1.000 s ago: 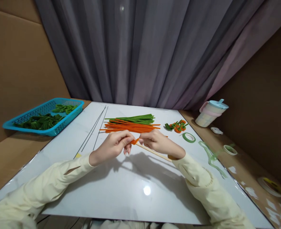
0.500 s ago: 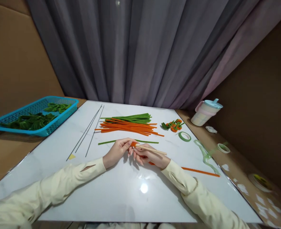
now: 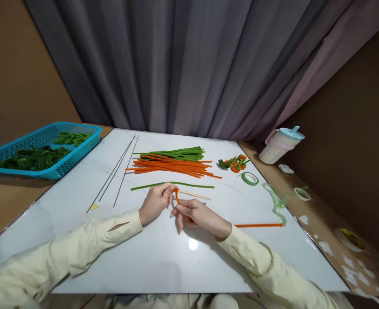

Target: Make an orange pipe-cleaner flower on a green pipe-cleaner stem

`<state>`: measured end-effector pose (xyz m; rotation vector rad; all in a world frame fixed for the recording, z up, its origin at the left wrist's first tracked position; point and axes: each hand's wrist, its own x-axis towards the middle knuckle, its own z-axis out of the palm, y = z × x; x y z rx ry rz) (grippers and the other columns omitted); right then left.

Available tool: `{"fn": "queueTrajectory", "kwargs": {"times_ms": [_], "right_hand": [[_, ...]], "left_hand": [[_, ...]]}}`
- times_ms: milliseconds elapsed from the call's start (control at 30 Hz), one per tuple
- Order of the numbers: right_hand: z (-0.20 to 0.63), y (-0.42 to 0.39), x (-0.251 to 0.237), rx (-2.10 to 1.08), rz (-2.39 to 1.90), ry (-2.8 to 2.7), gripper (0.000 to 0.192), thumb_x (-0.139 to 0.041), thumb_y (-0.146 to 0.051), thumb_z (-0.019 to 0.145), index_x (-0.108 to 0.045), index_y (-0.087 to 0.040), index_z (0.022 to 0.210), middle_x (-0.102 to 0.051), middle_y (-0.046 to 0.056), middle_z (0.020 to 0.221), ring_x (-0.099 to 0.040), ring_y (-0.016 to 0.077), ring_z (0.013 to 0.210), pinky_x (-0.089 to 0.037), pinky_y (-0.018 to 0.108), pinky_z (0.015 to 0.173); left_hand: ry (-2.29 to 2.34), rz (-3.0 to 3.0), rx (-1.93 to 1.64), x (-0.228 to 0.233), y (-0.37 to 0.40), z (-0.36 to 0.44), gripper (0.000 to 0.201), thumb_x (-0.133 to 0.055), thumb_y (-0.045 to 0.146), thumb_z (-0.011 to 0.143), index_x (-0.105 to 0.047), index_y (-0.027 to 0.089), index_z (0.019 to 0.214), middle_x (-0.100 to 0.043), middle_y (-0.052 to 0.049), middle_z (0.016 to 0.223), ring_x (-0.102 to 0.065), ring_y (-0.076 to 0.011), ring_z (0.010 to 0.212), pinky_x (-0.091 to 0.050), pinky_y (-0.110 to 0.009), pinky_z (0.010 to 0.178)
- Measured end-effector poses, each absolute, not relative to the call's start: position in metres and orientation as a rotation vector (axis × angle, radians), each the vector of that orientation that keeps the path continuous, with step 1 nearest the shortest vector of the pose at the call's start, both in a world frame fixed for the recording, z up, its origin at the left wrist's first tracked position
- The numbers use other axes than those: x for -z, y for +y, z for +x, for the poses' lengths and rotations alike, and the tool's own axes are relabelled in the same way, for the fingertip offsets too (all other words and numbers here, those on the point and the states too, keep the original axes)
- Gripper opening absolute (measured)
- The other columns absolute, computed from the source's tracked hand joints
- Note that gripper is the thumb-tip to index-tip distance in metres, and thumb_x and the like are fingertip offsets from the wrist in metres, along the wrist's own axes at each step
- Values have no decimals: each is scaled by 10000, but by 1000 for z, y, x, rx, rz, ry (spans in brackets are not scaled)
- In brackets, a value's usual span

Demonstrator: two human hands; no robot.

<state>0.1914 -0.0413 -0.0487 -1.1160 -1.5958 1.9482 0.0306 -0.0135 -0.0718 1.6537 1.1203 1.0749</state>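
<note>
Low over the tabletop (image 3: 189,266), the left hand (image 3: 155,201) pinches an orange pipe cleaner (image 3: 176,195) against a wooden stick (image 3: 194,195); the right hand (image 3: 196,214), fingers closed, grips its running length. Loose tension would likely let the bend spring open or slide along the stick.
</note>
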Motion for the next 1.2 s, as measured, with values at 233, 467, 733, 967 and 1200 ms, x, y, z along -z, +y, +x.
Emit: {"fn": "queueTrajectory", "kwargs": {"times_ms": [233,467,733,967,1200], "right_hand": [[204,-45,16,-1054,-1459,-2403,225,-404,-56,827,-569,-138,700,-529,-1,505,-469,108,509,-299,209,548],[212,-39,-5,-80,-1619,-2854,173,-474,-102,780,-624,-171,833,-631,67,660,-539,167,570,-166,260,510],[225,-10,-3,-567,-1322,-2829,226,-443,-33,741,-617,-174,776,-549,3,609,-417,112,550,-208,232,546],[225,4,14,-1083,-1230,-2634,281,-388,-205,887,-530,-144,651,-417,-41,496,-345,85,494,-281,198,534],[224,6,10,-1618,-1225,-2435,292,-421,-303,869,-516,-131,653,-438,-38,504,-404,80,474,-349,200,509]], "left_hand": [[1113,2045,-1083,71,-20,31,229,-430,211,866,-633,181,763,-555,15,558,-475,-118,506,-369,-220,550],[1015,2079,-1055,69,-25,33,232,-433,186,852,-637,177,743,-581,4,558,-493,-115,488,-388,-217,536],[851,1682,-949,69,-28,31,380,-429,436,875,-609,115,780,-513,18,447,-428,-79,341,-347,-192,379],[803,1460,-956,71,-25,32,438,-493,557,817,-556,124,793,-496,37,460,-445,-80,368,-377,-193,380],[663,1363,-923,67,-26,31,404,-544,496,818,-590,123,966,-489,44,468,-484,-99,428,-391,-215,437]]}}
